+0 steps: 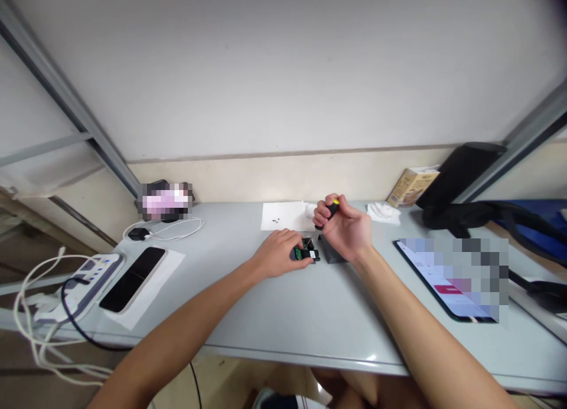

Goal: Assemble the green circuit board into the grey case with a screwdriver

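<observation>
My left hand [280, 253] is closed around the side of a small black device with an exposed green circuit board [305, 254], holding it against the desk. In my right hand [348, 229] is a screwdriver [328, 213] with a black and yellow handle, its thin shaft slanting down toward the device. Whether its tip touches the board is too small to tell. A dark grey flat piece [333, 252] lies beside the device, partly under my right hand. Behind it, several tiny dark screws [276, 221] rest on a white sheet of paper [289, 211].
A phone [133, 279] and a power strip [80, 288] with white cables lie at left. A charger [139, 234] sits behind them. At right are a lit tablet [443, 285], a crumpled tissue [383, 213], a small yellow box [413, 186] and a black strap [469, 215].
</observation>
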The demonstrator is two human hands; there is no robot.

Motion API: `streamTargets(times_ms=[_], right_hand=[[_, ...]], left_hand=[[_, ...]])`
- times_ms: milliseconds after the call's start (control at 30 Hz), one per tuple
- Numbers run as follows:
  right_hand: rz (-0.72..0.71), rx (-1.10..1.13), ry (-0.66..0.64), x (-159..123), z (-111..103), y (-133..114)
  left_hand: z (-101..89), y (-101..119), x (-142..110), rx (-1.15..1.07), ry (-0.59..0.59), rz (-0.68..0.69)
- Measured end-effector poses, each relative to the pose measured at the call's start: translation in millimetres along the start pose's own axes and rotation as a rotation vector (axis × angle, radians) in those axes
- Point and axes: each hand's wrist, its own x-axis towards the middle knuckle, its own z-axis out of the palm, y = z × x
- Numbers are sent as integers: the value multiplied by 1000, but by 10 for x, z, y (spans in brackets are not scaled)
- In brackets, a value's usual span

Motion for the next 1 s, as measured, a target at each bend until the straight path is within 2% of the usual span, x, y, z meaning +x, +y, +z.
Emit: streamTargets(times_ms=[1000], right_hand=[[-10,-47,4,-2,23,-9]], left_hand=[[-47,52,5,17,-31,-19]])
